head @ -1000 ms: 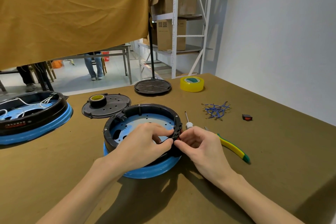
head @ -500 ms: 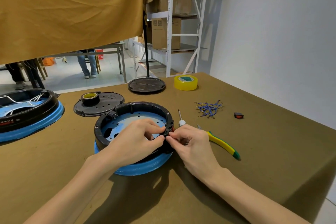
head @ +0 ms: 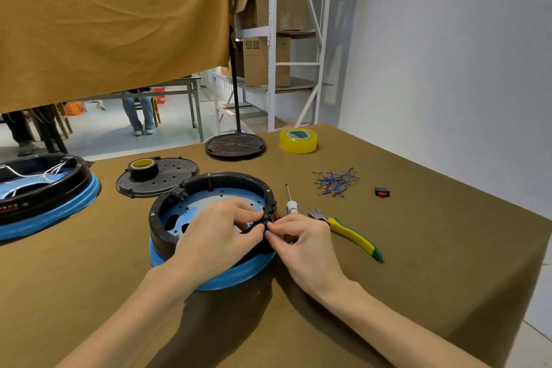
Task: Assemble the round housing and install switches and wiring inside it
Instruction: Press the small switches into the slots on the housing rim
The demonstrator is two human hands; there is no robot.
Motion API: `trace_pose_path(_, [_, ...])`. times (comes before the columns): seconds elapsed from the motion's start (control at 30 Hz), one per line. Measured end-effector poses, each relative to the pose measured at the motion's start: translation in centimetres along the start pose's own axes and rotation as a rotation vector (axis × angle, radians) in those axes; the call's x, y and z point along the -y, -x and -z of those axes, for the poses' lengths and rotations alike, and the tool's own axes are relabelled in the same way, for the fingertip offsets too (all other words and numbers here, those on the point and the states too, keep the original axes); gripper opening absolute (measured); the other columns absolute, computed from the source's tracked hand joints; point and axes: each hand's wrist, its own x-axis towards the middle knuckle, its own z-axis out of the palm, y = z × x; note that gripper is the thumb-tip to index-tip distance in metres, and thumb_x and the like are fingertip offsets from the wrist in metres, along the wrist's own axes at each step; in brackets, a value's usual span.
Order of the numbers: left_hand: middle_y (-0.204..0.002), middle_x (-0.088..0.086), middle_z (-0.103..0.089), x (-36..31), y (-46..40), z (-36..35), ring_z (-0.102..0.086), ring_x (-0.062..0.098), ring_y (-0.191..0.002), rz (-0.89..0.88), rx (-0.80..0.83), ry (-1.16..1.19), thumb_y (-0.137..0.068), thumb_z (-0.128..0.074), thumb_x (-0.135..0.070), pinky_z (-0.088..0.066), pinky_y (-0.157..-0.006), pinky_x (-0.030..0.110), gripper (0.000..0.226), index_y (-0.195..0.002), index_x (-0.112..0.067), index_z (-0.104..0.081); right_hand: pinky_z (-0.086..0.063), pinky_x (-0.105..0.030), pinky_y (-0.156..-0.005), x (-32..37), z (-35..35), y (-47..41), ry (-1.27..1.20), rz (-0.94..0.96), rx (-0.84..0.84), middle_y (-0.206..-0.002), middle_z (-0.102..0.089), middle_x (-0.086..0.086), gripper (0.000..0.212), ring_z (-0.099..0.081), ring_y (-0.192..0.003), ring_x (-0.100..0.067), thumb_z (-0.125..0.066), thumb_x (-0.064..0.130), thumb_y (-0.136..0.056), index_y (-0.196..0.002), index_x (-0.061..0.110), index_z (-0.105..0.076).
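Bare surface (head: pixel 448 263) lies right of the round housing (head: pixel 185 194) beyond the pliers (head: pixel 352 233) and screwdriver (head: pixel 290 203), while the perforated cover (head: pixel 170 176) crowds its far-left side.

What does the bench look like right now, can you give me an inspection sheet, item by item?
Surface: brown-covered table, no spills seen.
Job's things: round housing, black ring on a blue base, open top; loose red switch near the right edge; blue wires in a pile.
Clutter: pliers, screwdriver, yellow tape, black tape on a lid, second housing at left.
Grippers: left hand and right hand pinch at a small part on the housing's right rim.
Cables: white wires inside the second housing.
Surroundings: hanging cloth, shelving with boxes, people's legs beyond.
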Motion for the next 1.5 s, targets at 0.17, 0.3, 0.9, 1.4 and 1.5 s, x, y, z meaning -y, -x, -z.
trace_pose_path(0.17, [-0.112,-0.024,-0.065,-0.4,0.3,0.0,-0.064,-0.001,-0.085,0.011,-0.042,-0.043,-0.091,-0.066,-0.051,-0.058,-0.076,0.025,0.033,-0.122,-0.040,-0.073,-0.054,-0.011,-0.080,-0.3,0.0,0.1,0.011,0.003,-0.005,-0.098,-0.072,0.016,0.022,-0.068,-0.096,0.003,-0.077,0.013,-0.091,-0.110,0.021,-0.079])
trace_pose_path(0.3, [-0.108,-0.025,-0.064,-0.7,0.4,-0.2,-0.062,-0.003,-0.078,-0.007,-0.113,-0.134,-0.089,-0.065,-0.059,-0.054,-0.068,0.018,0.036,-0.117,-0.040,-0.075,-0.053,-0.009,-0.080,-0.4,0.0,0.4,0.022,0.014,0.007,-0.102,-0.072,0.013,0.023,-0.067,-0.098,0.003,-0.074,0.011,-0.092,-0.113,0.020,-0.078])
trace_pose_path(0.9, [-0.109,-0.026,-0.058,0.4,0.3,0.8,-0.060,0.000,-0.092,-0.035,0.073,0.016,-0.088,-0.065,-0.045,-0.058,-0.078,0.032,0.041,-0.127,-0.036,-0.071,-0.051,-0.011,-0.069,-0.1,0.2,-0.4,0.045,-0.105,0.027,-0.090,-0.063,0.014,0.009,-0.062,-0.088,0.000,-0.079,0.021,-0.089,-0.097,0.023,-0.081])
trace_pose_path(1.4, [-0.108,-0.026,-0.058,0.5,-0.2,0.8,-0.059,0.001,-0.092,-0.004,0.080,0.036,-0.091,-0.069,-0.035,-0.058,-0.081,0.032,0.034,-0.124,-0.035,-0.073,-0.049,-0.013,-0.070,-0.1,-0.7,-0.3,0.103,-0.081,0.068,-0.092,-0.057,0.013,0.005,-0.059,-0.084,-0.003,-0.074,0.021,-0.093,-0.098,0.020,-0.076])
trace_pose_path(1.5, [-0.105,-0.025,-0.061,0.1,0.0,0.8,-0.062,0.000,-0.086,0.051,0.026,0.036,-0.089,-0.065,-0.048,-0.058,-0.077,0.033,0.033,-0.118,-0.038,-0.075,-0.052,-0.013,-0.071,-0.1,-0.2,-0.8,0.112,-0.093,0.140,-0.094,-0.059,0.014,0.012,-0.061,-0.087,-0.002,-0.073,0.026,-0.094,-0.103,0.021,-0.077])
